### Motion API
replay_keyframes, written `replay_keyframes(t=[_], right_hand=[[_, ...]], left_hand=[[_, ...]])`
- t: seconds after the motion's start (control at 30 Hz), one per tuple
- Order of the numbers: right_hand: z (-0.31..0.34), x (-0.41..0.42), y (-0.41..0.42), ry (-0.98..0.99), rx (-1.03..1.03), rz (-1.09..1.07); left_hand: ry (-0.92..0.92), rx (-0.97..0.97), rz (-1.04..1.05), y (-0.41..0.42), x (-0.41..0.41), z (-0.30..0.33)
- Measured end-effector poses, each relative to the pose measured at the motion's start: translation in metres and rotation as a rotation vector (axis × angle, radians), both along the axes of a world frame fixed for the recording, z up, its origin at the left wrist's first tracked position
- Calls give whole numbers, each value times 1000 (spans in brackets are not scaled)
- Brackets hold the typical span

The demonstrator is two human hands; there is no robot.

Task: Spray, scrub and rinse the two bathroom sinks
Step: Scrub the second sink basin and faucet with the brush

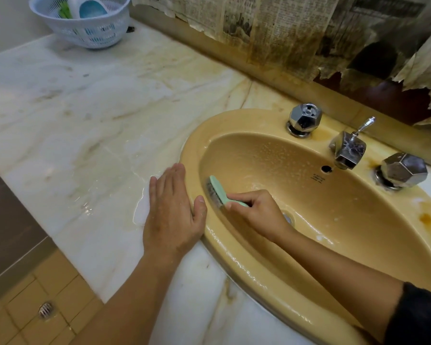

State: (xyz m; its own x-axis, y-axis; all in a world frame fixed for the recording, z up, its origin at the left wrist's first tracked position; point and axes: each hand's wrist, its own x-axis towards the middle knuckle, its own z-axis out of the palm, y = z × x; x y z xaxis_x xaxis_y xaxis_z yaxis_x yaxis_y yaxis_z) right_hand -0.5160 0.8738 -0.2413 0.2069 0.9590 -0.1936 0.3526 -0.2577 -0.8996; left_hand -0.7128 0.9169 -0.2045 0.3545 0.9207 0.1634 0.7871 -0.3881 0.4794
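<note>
Sink point(358, 215), mustard yellow and set into the marble worktop point(85, 120), fills the right of the view, its bowl wet and beaded with droplets. Nearest, the left hand point(172, 215) lies flat, palm down, fingers straight and together on the wet worktop, thumb resting on the sink's rim as a brace. Just beside it, the right hand point(256, 212) reaches across into the bowl from the right, forearm angled low, its fingers curled round the handle of a pale green scrub brush point(218, 191) whose bristles press against the bowl's left inner wall.

The wet marble under the bracing palm looks slippery; a hard stroke could make that hand slide, and brisk scrubbing so near the rim could flick dirty water onto the worktop.

Further back stand the chrome spout point(347, 150) and two faceted taps point(305, 118). Farthest away, a white plastic basket point(85, 28) sits at the worktop's corner.
</note>
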Motion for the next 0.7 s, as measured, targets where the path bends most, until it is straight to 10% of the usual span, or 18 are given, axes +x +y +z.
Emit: replay_keyframes(t=[0.7], right_hand=[[-2,25,-20,-360,-138,154]], left_hand=[[-12,-10,-7,2,0,0]])
